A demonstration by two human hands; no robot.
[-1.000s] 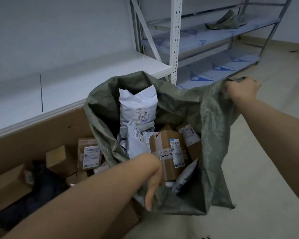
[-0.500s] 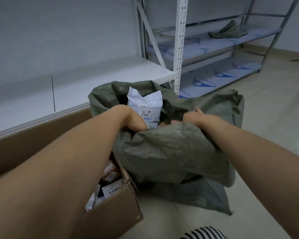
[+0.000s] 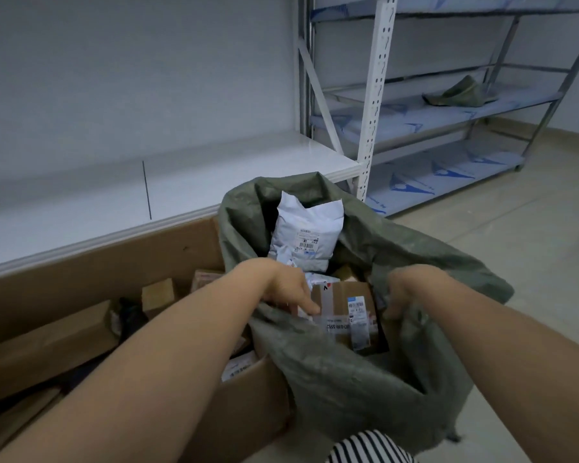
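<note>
Ok, head view only. One green woven sack (image 3: 348, 379) stands on the floor (image 3: 532, 262), long axis roughly vertical, mouth up and facing the camera, near rim slumped down. It sits just right of one big open cardboard carton (image 3: 97, 259) and touches it.

Right hand (image 3: 405, 292) is clenched on the sack's right rim, with fabric bunched under the fingers. Left hand (image 3: 281, 289) reaches over the near-left rim into the mouth. One digit lies straight on the brown parcel (image 3: 345, 312); the rest are hidden by the fabric, so I can't tell if it grasps anything.

Inside the sack:
- 1 brown parcel on top, near side, tilted, long axis near-to-far, taped and labelled face up.
- 1 large white mailer (image 3: 308, 235), upright against the far wall, label toward the camera.
- At least 1 smaller white mailer below it and a second brown corner behind the parcel; both mostly covered.

Carton on the left holds at least 3 brown boxes, some labelled packets at the near right corner and something dark; too jumbled for an exact count.

Room: pale tiled floor, plain grey-white wall, and a low white shelf board (image 3: 181, 182) behind the carton. A white metal rack (image 3: 378, 95) stands far right with 3 shelf levels in view and 1 folded green sack (image 3: 458, 95) on the middle one. Striped clothing (image 3: 368, 446) shows at the bottom edge.
</note>
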